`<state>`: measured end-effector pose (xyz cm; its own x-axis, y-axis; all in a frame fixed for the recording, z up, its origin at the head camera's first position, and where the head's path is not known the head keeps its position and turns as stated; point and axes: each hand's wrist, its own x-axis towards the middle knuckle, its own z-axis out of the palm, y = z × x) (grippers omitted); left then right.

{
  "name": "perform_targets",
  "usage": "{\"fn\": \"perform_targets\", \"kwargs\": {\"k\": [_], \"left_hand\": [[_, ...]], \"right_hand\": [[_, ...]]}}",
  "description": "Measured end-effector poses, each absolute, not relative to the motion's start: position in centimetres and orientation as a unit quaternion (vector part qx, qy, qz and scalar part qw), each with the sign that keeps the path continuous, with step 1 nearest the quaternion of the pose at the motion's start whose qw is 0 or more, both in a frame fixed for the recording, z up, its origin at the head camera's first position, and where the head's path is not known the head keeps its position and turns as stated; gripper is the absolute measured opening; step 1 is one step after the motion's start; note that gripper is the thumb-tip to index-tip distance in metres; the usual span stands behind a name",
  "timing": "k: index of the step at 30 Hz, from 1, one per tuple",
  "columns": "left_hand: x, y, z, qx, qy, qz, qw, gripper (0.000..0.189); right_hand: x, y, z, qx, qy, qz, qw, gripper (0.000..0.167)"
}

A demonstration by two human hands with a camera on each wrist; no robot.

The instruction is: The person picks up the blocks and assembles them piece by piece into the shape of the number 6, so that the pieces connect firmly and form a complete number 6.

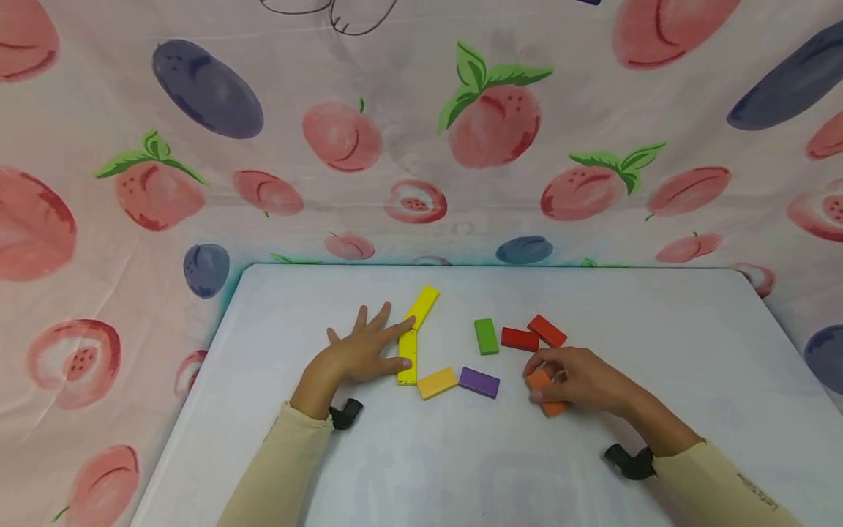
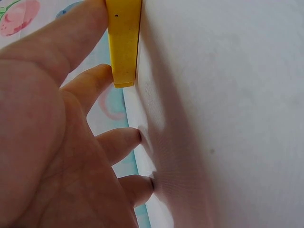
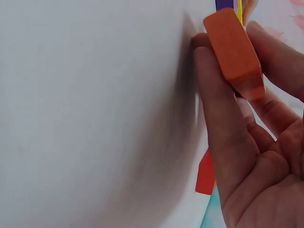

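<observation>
My left hand lies with its fingers spread straight, the thumb and index fingertips touching a yellow block. A second yellow block slants away from the first one's far end, by the index fingertip. In the left wrist view the thumb and index meet the side of a yellow block while other fingertips touch the white surface. My right hand pinches an orange block between thumb and fingers. The right wrist view shows that orange block tilted in the grip.
An amber block and a purple block lie end to end between the hands. Farther back are a green block and two red blocks, close together. A fruit-patterned cloth hangs behind the white table.
</observation>
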<state>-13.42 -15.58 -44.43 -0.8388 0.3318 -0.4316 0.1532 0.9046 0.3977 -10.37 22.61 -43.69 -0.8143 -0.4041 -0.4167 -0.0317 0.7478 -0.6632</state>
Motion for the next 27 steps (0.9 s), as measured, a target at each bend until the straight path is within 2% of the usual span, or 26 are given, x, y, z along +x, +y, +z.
{"fn": "perform_targets", "kwargs": {"k": [8,27], "left_hand": [[-13.5,-15.5,-44.4,0.128,0.941,0.177,0.257,0.076],[-13.4,-15.7,-44.6,0.127,0.942,0.175,0.258,0.076]], "right_hand": [[-10.0,22.1,-43.3,-0.102,0.881,-0.358,0.292,0.022],[-8.9,21.1,-43.8,-0.107,0.855,-0.401,0.312,0.026]]}}
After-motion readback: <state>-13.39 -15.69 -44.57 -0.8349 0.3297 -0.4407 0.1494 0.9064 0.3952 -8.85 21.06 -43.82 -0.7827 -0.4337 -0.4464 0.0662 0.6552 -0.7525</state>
